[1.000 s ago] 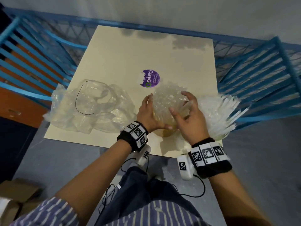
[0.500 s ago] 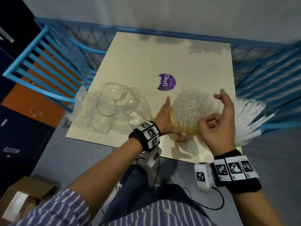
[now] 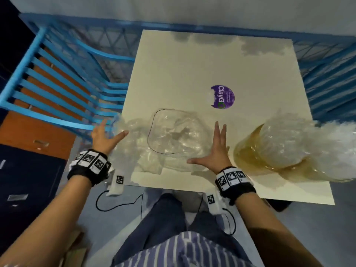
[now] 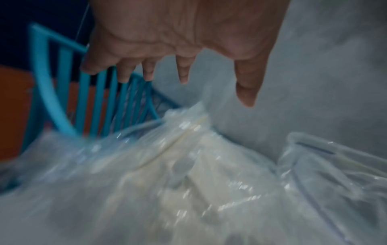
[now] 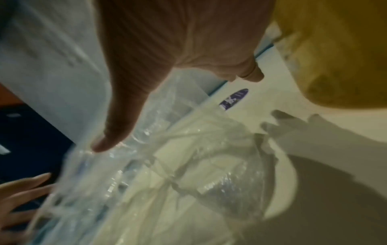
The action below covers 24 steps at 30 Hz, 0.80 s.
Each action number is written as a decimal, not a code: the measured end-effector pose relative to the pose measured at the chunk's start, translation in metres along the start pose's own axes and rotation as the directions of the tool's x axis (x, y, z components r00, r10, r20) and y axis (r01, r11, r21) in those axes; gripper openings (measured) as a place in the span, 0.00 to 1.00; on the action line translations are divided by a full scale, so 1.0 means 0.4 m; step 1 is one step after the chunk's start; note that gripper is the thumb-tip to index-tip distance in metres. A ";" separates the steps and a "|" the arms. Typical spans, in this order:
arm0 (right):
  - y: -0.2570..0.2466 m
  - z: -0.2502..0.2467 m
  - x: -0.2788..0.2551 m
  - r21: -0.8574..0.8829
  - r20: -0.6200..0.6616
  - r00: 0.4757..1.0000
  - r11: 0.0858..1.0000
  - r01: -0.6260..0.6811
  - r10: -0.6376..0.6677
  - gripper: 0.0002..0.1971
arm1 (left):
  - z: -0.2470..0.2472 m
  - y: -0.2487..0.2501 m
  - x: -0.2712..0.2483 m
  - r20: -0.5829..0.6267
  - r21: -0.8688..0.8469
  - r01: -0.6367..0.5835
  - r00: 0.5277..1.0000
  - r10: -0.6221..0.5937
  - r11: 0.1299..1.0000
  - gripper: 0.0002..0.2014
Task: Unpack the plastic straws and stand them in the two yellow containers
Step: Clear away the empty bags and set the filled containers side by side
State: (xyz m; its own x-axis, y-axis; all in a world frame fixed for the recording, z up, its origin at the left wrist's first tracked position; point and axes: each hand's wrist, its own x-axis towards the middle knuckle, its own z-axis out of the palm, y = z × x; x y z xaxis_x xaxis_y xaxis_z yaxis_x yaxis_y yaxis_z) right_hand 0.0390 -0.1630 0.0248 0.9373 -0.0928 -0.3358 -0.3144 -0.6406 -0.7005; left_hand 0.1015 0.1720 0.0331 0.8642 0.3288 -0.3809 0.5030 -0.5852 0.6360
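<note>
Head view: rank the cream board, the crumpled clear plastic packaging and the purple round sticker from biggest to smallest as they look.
1. cream board
2. clear plastic packaging
3. purple sticker
The sticker lies farther from the camera, but the gaps are too wide for that to change the order.

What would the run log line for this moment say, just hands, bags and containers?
left hand: open, at plastic bags | right hand: open, other side | yellow containers: straws inside

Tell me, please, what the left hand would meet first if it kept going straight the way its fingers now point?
Probably the blue slatted rail. The left hand, open, points away over the left edge of the crumpled clear plastic bag; only its thumb lies toward the bag. Depth is unclear, so it might brush the bag's edge first.
</note>
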 end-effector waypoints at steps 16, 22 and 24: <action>-0.184 0.138 0.070 -0.133 -0.055 0.954 0.949 0.286 -0.295 0.05 | 0.176 -0.050 0.055 0.361 -0.237 0.122 0.932 -0.030 0.964 0.35; -0.071 0.316 0.096 -0.597 0.306 0.947 0.755 0.271 -0.098 0.27 | 0.176 0.024 0.044 0.334 -0.591 0.407 0.909 -0.248 0.696 0.46; -0.074 0.325 0.102 -0.594 0.335 0.939 0.757 0.271 -0.074 0.28 | 0.206 0.070 0.041 0.339 -0.466 0.341 0.921 -0.191 0.816 0.63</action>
State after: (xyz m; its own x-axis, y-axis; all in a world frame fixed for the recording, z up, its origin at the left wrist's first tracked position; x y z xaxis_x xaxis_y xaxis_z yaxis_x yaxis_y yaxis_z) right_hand 0.0669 -0.0488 -0.0501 0.8535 0.2152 -0.4746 0.1051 -0.9631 -0.2477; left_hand 0.1285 0.1001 -0.0106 0.6953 0.1637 -0.6999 0.7116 -0.0201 0.7023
